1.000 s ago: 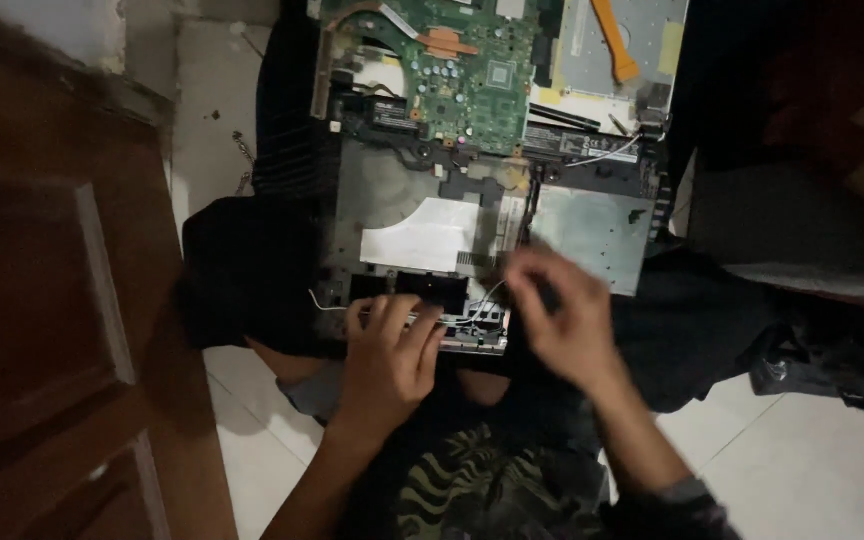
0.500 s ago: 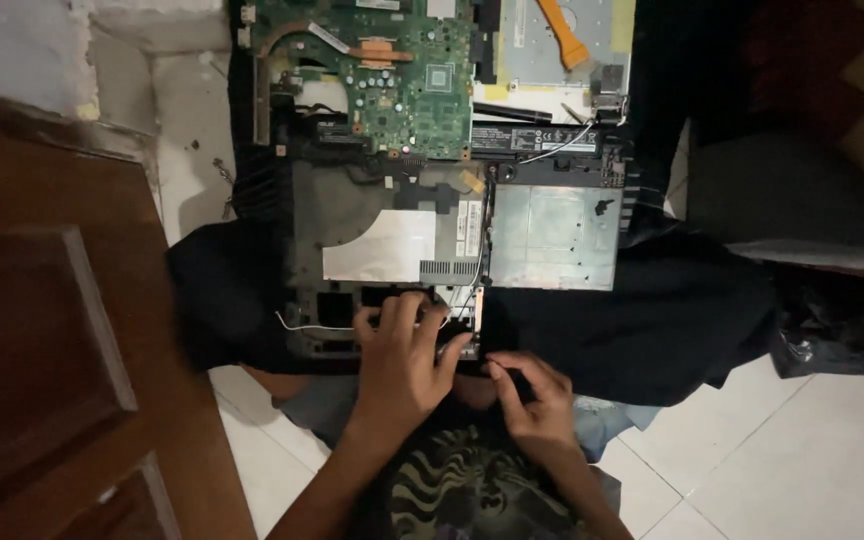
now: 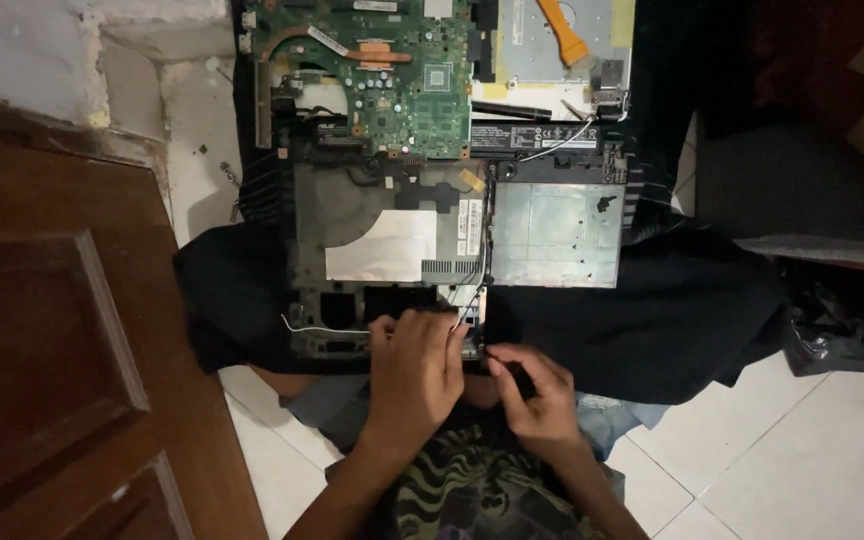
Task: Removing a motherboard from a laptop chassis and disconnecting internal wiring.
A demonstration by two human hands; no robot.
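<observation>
a: what's the thing across the person's lap?

b: an opened laptop chassis [image 3: 452,240], dark plastic, lying on black cloth [image 3: 672,310] spread over the legs. a dull silver foil patch sits left of centre and a flat grey metal plate [image 3: 557,235] fills its right half. a thin black cable runs down the middle to the near edge.

a: and the hands?

b: the left hand [image 3: 417,375] lies flat-ish on the chassis's near edge, fingers curled down over the rim, pressing rather than gripping anything i can make out. the right hand [image 3: 537,395] is just off that same near edge, fingertips pinched narrow around something small and dark; what it is, i cannot tell.

a: anything beyond?

b: at the far edge lies a green circuit board [image 3: 392,75] with a copper pipe, studded and bumpy, and beside it a pale drive casing with an orange strip [image 3: 562,30].

a: room to move?

b: tight on the left, where a brown panelled wooden door [image 3: 52,330] is close. to the right, smooth white floor tiles [image 3: 812,470] lie open.
</observation>
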